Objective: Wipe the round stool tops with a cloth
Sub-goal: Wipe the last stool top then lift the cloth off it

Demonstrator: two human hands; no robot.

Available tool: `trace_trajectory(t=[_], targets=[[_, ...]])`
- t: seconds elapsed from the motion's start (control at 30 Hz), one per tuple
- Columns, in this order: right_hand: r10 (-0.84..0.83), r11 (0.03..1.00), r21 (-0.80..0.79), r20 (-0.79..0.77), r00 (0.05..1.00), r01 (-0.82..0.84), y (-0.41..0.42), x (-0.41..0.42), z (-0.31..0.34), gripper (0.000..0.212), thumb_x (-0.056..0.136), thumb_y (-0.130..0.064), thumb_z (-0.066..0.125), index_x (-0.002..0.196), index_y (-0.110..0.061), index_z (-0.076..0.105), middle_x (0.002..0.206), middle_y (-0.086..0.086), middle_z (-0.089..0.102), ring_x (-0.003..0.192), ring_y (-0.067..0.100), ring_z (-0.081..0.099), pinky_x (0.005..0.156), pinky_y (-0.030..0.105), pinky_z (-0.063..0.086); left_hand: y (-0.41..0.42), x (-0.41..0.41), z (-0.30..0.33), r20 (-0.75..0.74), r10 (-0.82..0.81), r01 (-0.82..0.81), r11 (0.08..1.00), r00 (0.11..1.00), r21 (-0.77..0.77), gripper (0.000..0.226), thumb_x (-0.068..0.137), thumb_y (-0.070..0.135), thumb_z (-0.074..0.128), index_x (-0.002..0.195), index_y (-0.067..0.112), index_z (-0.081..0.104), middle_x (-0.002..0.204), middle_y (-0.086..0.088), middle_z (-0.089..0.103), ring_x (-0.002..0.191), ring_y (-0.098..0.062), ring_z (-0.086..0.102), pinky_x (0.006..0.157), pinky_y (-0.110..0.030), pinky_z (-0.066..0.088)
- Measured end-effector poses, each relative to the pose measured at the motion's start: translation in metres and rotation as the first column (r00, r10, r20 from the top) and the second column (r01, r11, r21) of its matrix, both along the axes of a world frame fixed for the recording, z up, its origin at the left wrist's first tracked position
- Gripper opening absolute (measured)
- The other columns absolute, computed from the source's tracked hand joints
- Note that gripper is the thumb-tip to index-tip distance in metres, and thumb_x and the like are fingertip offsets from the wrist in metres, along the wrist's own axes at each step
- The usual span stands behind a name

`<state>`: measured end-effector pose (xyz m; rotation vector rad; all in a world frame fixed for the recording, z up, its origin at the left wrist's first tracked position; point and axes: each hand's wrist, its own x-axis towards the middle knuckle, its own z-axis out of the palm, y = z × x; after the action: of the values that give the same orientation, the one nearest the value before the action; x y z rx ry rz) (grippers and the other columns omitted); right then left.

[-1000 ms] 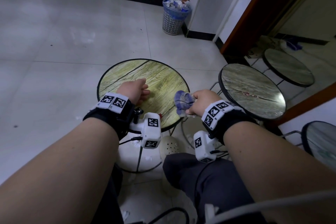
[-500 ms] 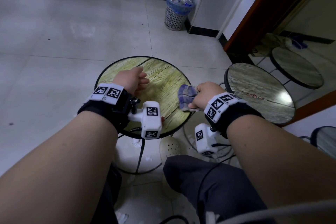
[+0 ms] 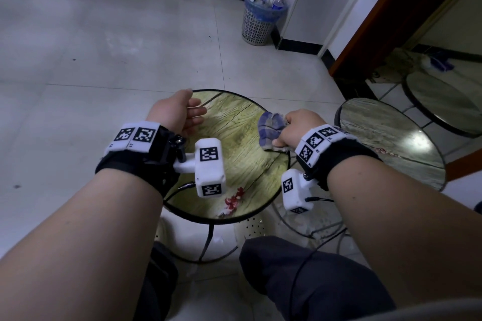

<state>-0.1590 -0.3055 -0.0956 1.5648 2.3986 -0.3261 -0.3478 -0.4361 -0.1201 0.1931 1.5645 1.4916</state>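
A crumpled blue checked cloth (image 3: pixel 270 126) is gripped by the right hand (image 3: pixel 300 128) on the round green wood-grain stool top (image 3: pixel 234 138), steadied by the loosely spread left hand (image 3: pixel 174 112); two grey stool tops (image 3: pixel 386 135) beside it appear unwiped.

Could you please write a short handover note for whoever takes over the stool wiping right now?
Left hand: loosely curled, holding nothing, at the far left edge of the green stool top.
Right hand: grip closed on the bunched blue checked cloth, which sits at that top's right edge.
Done: cannot tell how much is wiped; red bits lie near its front edge.
Left: finish this top, then the grey stool on the right and the further one.
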Motion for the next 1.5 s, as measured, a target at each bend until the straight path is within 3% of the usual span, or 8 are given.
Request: trace_trajectory(t=[0.67, 0.9, 1.07, 1.17, 1.23, 1.33, 1.43, 1.5], targets=[[0.11, 0.994, -0.007, 0.066, 0.992, -0.11, 0.029, -0.05, 0.01, 0.039, 0.078, -0.035, 0.072, 0.063, -0.014, 0.043, 0.068, 0.002, 0.047, 0.075, 0.024, 0.052, 0.052, 0.024, 0.033, 0.014, -0.004, -0.001, 0.064, -0.007, 0.006, 1.0, 0.998, 0.006, 0.029, 0.096, 0.037, 0.041, 0.084, 0.016, 0.057, 0.083, 0.0, 0.066, 0.072, -0.014, 0.058, 0.065, -0.027, 0.043], [0.098, 0.995, -0.017, 0.032, 0.995, -0.098, 0.032, -0.069, 0.009, 0.04, 0.077, -0.043, 0.071, 0.065, -0.014, 0.047, 0.07, 0.003, 0.05, 0.066, 0.021, 0.05, 0.056, 0.026, 0.036, 0.014, -0.009, 0.0, 0.066, 0.018, -0.019, 1.0, 0.998, 0.013, 0.032, 0.096, 0.038, 0.041, 0.083, 0.015, 0.059, 0.082, -0.002, 0.068, 0.074, -0.016, 0.061, 0.09, -0.035, 0.045], [0.038, 0.999, 0.025, -0.136, 0.99, -0.034, 0.036, -0.072, 0.018, 0.038, 0.078, -0.048, 0.067, 0.082, -0.011, 0.058, 0.076, 0.005, 0.054, 0.079, 0.025, 0.054, 0.065, 0.027, 0.039, 0.011, -0.014, 0.004, 0.081, 0.066, -0.067, 0.998, 0.995, 0.008, 0.035, 0.097, 0.038, 0.038, 0.081, 0.015, 0.059, 0.083, -0.002, 0.067, 0.072, -0.015, 0.059, 0.073, -0.029, 0.044], [0.042, 0.999, 0.041, -0.167, 0.985, -0.036, 0.043, -0.071, 0.023, 0.036, 0.079, -0.043, 0.067, 0.095, -0.012, 0.059, 0.094, 0.007, 0.061, 0.084, 0.026, 0.056, 0.069, 0.027, 0.038, 0.009, -0.023, 0.005, 0.058, 0.211, -0.213, 0.976, 0.976, 0.045, 0.032, 0.096, 0.034, 0.04, 0.087, 0.011, 0.061, 0.085, -0.004, 0.066, 0.064, -0.013, 0.053, 0.06, -0.024, 0.039], [0.011, 0.998, 0.067, -0.152, 0.988, -0.001, 0.046, -0.071, 0.025, 0.036, 0.082, -0.035, 0.065, 0.107, -0.01, 0.057, 0.102, 0.009, 0.06, 0.095, 0.029, 0.058, 0.072, 0.026, 0.039, 0.007, -0.033, 0.004, -0.026, 0.316, -0.314, 0.948, 0.948, 0.056, 0.033, 0.094, 0.032, 0.043, 0.102, 0.007, 0.064, 0.099, -0.006, 0.067, 0.072, -0.016, 0.056, 0.065, -0.024, 0.043], [-0.046, 0.988, 0.139, -0.157, 0.987, 0.068, 0.048, -0.068, 0.029, 0.04, 0.084, -0.021, 0.064, 0.117, -0.007, 0.049, 0.112, 0.014, 0.058, 0.106, 0.032, 0.056, 0.078, 0.028, 0.04, -0.004, -0.05, 0.0, -0.213, 0.398, -0.418, 0.906, 0.892, -0.058, 0.03, 0.083, 0.036, 0.045, 0.085, 0.013, 0.065, 0.108, -0.009, 0.066, 0.09, -0.025, 0.055, 0.084, -0.036, 0.043], [-0.031, 0.98, 0.189, -0.129, 0.991, 0.055, 0.05, -0.071, 0.025, 0.032, 0.089, -0.01, 0.051, 0.12, -0.004, 0.047, 0.114, 0.021, 0.057, 0.108, 0.036, 0.055, 0.081, 0.031, 0.04, -0.011, -0.064, -0.009, -0.203, 0.408, -0.436, 0.892, 0.89, -0.12, 0.021, 0.092, 0.013, 0.042, 0.11, 0.013, 0.054, 0.109, -0.012, 0.056, 0.099, -0.029, 0.052, 0.079, -0.03, 0.036], [-0.016, 0.984, 0.175, -0.083, 0.996, 0.03, 0.047, -0.077, 0.018, 0.033, 0.091, -0.012, 0.048, 0.124, -0.006, 0.051, 0.121, 0.022, 0.056, 0.113, 0.038, 0.053, 0.089, 0.033, 0.043, -0.011, -0.072, -0.014, -0.08, 0.445, -0.452, 0.88, 0.892, -0.144, 0.042, 0.093, 0.003, 0.042, 0.134, 0.012, 0.042, 0.131, -0.017, 0.052, 0.116, -0.032, 0.051, 0.088, -0.03, 0.039]])
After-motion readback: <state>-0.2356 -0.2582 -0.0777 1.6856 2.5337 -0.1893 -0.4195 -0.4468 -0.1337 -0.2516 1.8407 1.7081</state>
